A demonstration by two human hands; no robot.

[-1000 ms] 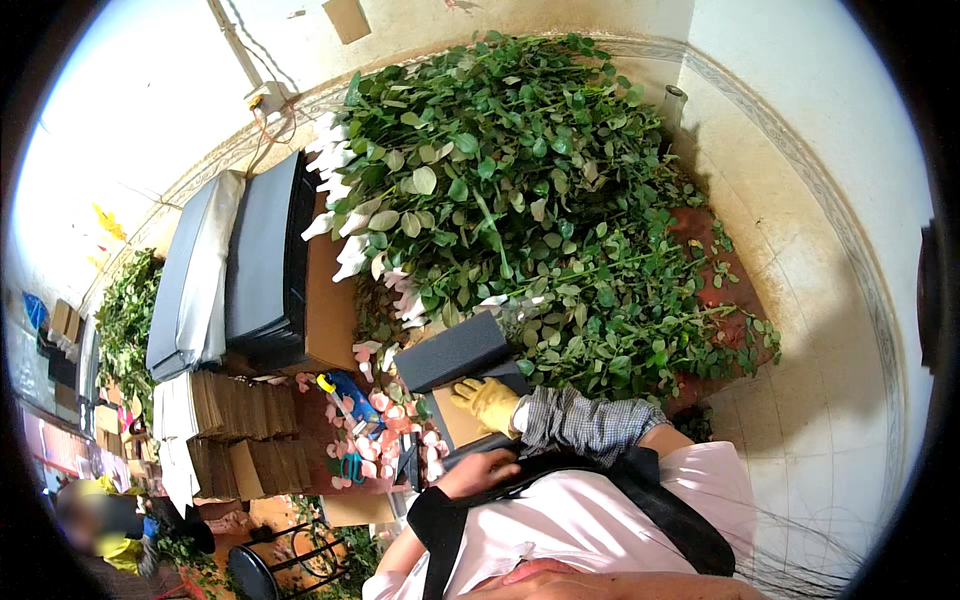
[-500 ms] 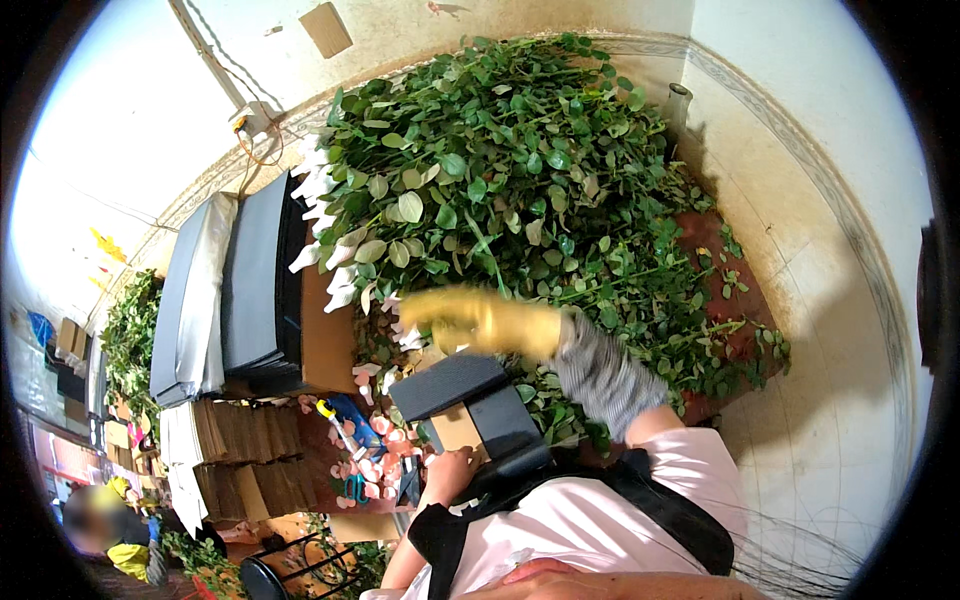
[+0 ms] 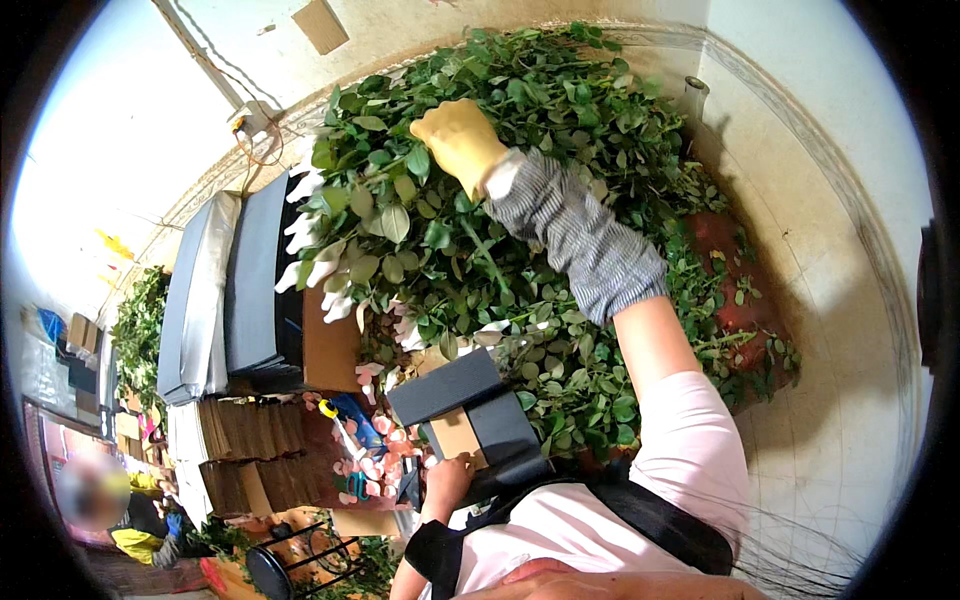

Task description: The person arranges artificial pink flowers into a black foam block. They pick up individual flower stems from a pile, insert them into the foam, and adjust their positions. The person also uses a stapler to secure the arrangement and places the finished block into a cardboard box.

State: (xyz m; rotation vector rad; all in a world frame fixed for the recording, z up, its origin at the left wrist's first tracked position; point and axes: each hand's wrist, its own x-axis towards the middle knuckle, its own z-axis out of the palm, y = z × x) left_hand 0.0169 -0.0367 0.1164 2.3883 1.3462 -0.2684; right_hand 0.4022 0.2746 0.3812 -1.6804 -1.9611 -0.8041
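Note:
My right hand (image 3: 462, 146), in a yellow glove with a grey striped sleeve, is closed over the upper part of a big heap of leafy flower stems (image 3: 560, 210). Its fingers are curled round stems there, though the grip itself is mostly hidden. White-sleeved flower heads (image 3: 325, 265) stick out along the heap's left side. Low in the middle, my bare left hand (image 3: 450, 485) is closed on the edge of a brown cardboard piece (image 3: 460, 437). That piece lies across dark grey boards (image 3: 505, 430), with a dark grey block (image 3: 445, 385) at their far end.
Stacks of dark grey sheets (image 3: 262, 285) and folded brown cardboard (image 3: 255, 430) stand to the left. Pink petals (image 3: 385, 465), a yellow-and-white tool (image 3: 335, 415) and teal-handled scissors (image 3: 355, 485) lie between. A black stool (image 3: 268, 572) and another person (image 3: 145, 525) are at lower left.
My right hand has moved away from beside the dark block, up and over the far part of the stem heap, and closed there. My left hand has stayed at the cardboard piece.

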